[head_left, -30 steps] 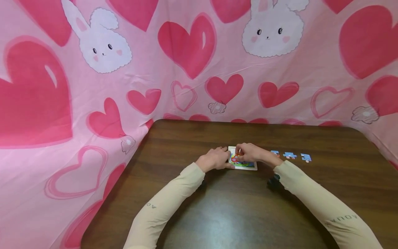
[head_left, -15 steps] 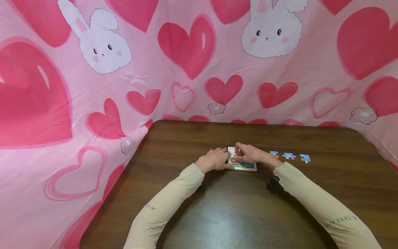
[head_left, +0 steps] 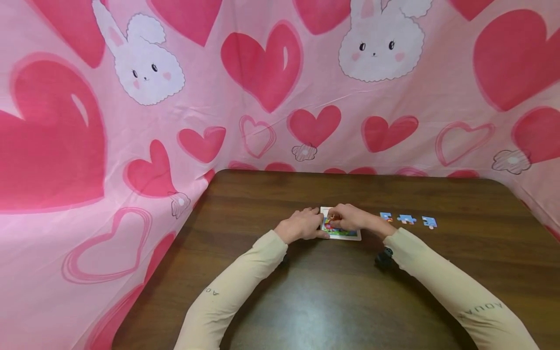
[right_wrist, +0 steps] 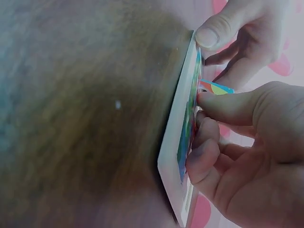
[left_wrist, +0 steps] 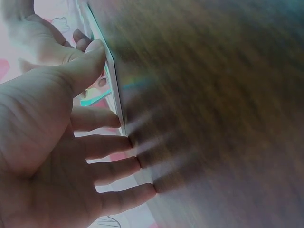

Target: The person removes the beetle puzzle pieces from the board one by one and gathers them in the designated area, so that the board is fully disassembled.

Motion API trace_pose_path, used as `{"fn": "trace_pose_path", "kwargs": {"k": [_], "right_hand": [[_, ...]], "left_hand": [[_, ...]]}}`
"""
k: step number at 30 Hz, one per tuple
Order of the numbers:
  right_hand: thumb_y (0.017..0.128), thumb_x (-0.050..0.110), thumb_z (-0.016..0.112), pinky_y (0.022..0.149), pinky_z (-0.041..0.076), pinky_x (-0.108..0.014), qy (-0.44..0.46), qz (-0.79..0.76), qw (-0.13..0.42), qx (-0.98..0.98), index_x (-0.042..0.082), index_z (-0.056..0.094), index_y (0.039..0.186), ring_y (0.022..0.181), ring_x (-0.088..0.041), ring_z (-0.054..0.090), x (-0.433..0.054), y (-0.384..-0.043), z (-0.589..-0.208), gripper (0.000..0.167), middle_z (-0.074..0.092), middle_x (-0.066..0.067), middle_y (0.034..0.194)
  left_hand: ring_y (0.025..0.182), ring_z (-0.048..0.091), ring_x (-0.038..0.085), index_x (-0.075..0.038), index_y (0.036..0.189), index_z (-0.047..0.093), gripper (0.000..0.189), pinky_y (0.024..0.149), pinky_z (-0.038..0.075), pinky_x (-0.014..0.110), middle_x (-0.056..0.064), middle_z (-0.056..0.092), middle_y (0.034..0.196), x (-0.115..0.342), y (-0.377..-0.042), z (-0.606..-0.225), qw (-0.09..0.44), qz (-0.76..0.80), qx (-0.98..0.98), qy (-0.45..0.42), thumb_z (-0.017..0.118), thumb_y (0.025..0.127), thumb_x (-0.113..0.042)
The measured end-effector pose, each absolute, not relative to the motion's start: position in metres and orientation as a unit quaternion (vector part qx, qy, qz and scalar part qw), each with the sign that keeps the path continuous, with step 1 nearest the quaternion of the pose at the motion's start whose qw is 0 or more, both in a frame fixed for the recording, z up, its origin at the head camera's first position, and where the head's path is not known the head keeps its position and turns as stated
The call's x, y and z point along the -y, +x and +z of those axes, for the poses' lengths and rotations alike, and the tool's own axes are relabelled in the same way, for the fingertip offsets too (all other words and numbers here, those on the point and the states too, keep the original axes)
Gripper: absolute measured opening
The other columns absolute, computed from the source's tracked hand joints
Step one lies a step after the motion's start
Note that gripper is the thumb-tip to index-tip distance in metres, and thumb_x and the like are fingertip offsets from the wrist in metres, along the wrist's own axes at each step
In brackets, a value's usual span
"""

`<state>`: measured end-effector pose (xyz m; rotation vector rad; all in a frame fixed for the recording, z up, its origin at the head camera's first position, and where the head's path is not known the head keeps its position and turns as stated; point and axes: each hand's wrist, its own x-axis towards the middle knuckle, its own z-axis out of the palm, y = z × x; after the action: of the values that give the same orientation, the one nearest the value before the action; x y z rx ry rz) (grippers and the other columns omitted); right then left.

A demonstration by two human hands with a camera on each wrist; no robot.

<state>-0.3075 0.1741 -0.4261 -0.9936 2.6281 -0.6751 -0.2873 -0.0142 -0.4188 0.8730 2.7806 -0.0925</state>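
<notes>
A white-rimmed puzzle tray (head_left: 350, 238) with a colourful picture lies on the table. My left hand (head_left: 302, 225) rests at the tray's left end; in the left wrist view its fingers (left_wrist: 111, 147) reach straight to the tabletop and the thumb lies on the rim. Over the picture, my right hand (head_left: 348, 217) pinches a puzzle piece (right_wrist: 219, 89) between thumb and curled fingers. The piece stands tilted up from the picture, its blue edge showing in the right wrist view. My right hand hides much of the picture in the head view.
To the right of the tray, three loose blue puzzle pieces (head_left: 406, 219) lie in a row on the brown wooden table (head_left: 323, 291). A pink cloth (head_left: 201, 87) with hearts and rabbits hangs behind the table and along its left side.
My right hand's fingers have come down slightly and shifted a little left over the tray. The left hand has stayed in place, and so have the loose pieces.
</notes>
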Motion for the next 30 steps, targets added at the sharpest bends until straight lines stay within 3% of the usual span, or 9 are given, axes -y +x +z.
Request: {"fn": "trace_pose_path", "kwargs": {"k": [12,22,30], "right_hand": [[0.100,0.014,0.053,0.058,0.036,-0.024,-0.336,-0.233,0.160,-0.899,0.009,0.064,0.084,0.059,-0.008,0.042,-0.188,-0.306,-0.420,0.020,0.046,0.007,0.066],[0.097,0.019,0.061,0.051,0.045,-0.027,-0.271,-0.279,0.198,-0.899,0.012,0.064,0.092,0.057,-0.013,0.050,-0.217,-0.299,-0.411,0.010,0.057,-0.001,0.076],[0.095,0.018,0.065,0.052,0.050,-0.031,-0.256,-0.276,0.183,-0.908,0.012,0.064,0.092,0.059,-0.016,0.054,-0.244,-0.296,-0.403,0.007,0.057,-0.002,0.077]], "left_hand": [[0.142,0.041,0.030,-0.016,0.137,0.055,0.068,0.112,0.037,0.050,0.010,0.040,0.155,0.015,-0.285,-0.421,0.115,-0.028,-0.949,0.291,0.058,0.089,-0.063],[0.141,0.041,0.029,-0.016,0.135,0.055,0.065,0.113,0.037,0.049,0.009,0.040,0.155,0.016,-0.285,-0.422,0.109,-0.028,-0.948,0.299,0.058,0.089,-0.062],[0.142,0.039,0.029,-0.017,0.135,0.055,0.064,0.114,0.035,0.049,0.009,0.039,0.156,0.018,-0.285,-0.423,0.107,-0.029,-0.947,0.300,0.058,0.089,-0.061]]}}
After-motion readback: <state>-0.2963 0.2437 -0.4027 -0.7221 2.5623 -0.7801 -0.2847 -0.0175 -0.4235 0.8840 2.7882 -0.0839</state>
